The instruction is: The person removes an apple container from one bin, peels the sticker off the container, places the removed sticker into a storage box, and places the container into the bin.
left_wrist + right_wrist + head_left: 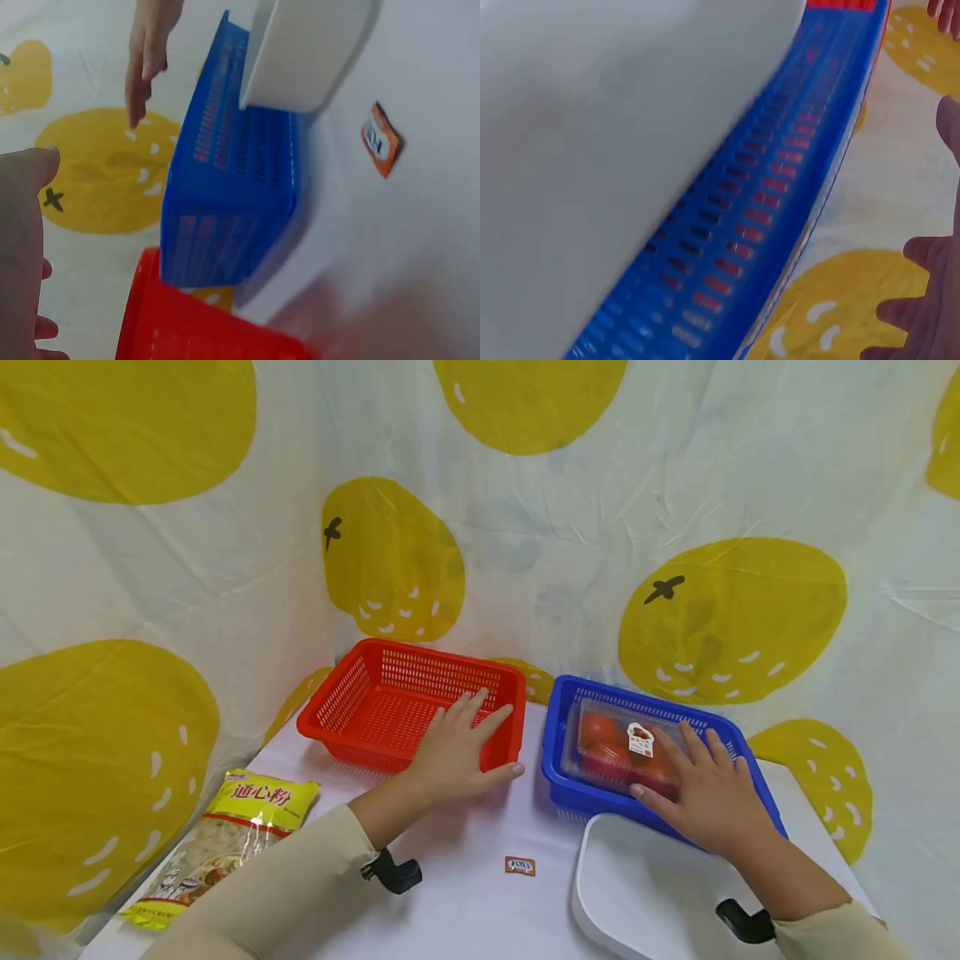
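My left hand (453, 747) hovers over the front right side of the red plastic basket (352, 745), fingers spread and nothing held. That basket has bare perforated walls and floor. My right hand (716, 797) is over the front right of the blue basket (555, 760), its fingers spread too. Inside the blue basket lies a clear plastic box of tomatoes (603, 760) with a white label. Whether the right fingertips touch the box is hard to tell; in the right wrist view the fingers (900, 311) look apart from the basket rim.
A white tub (637, 885) stands in front of the blue basket, partly under my right forearm. A small orange packet (520, 866) lies mid-table. At the left is a yellow-topped bag of macaroni (240, 827). Behind everything hangs a white cloth (540, 568) with yellow fruit prints.
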{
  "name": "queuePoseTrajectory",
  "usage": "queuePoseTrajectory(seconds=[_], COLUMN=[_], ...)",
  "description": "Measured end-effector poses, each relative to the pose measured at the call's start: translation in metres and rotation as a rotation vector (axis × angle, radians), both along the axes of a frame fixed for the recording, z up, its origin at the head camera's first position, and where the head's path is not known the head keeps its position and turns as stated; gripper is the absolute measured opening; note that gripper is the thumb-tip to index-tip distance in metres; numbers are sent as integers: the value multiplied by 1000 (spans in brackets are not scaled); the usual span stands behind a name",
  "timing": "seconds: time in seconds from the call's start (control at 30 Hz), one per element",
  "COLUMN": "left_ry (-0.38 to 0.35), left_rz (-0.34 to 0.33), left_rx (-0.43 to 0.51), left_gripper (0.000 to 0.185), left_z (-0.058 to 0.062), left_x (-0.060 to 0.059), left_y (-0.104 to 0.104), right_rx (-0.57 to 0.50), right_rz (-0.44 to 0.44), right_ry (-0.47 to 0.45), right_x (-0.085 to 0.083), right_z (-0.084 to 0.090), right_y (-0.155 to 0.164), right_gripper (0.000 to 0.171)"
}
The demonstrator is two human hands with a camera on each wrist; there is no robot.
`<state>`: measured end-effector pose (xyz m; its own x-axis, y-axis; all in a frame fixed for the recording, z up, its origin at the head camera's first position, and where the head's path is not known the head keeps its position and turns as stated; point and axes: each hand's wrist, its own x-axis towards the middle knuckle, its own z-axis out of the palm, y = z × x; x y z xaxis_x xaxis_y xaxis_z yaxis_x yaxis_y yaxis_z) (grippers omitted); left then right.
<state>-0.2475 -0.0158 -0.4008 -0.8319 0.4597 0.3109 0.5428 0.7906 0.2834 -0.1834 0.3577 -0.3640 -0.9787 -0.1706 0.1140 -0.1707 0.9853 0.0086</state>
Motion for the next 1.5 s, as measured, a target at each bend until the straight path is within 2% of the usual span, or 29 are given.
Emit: queuePoseTrajectory(seconds=[0.23, 0.5, 0.63, 0.73, 0.9, 1.13, 1.3, 1.5], left_ry=[-32, -90, -154, -205, -291, -367, -408, -478], left_rz=[-39, -119, -147, -124, -43, 27, 56, 60], left_rx=[86, 250, 334, 380, 430, 552, 619, 686], left_gripper=[93, 89, 86, 82, 77, 71, 64, 61], left_z=[1, -3, -6, -12, -29, -48, -59, -64], left_x=[6, 15, 22, 27, 31, 28, 22, 20], left_y=[31, 65, 80, 90, 106, 117, 121, 129], right_rx=[-9, -126, -255, -369, -496, -707, -742, -786], right_rz=[66, 6, -8, -29, -58, -70, -95, -88], right_ry=[30, -136, -208, -270, -377, -593, -713, -712], right_x=[-17, -40, -50, -56, -61, -77, -89, -99], right_z=[0, 3, 6, 5, -1, -6, 0, -9], right_y=[23, 51, 63, 71, 84, 105, 114, 123], right_gripper=[96, 96, 92, 90, 89, 91, 90, 91])
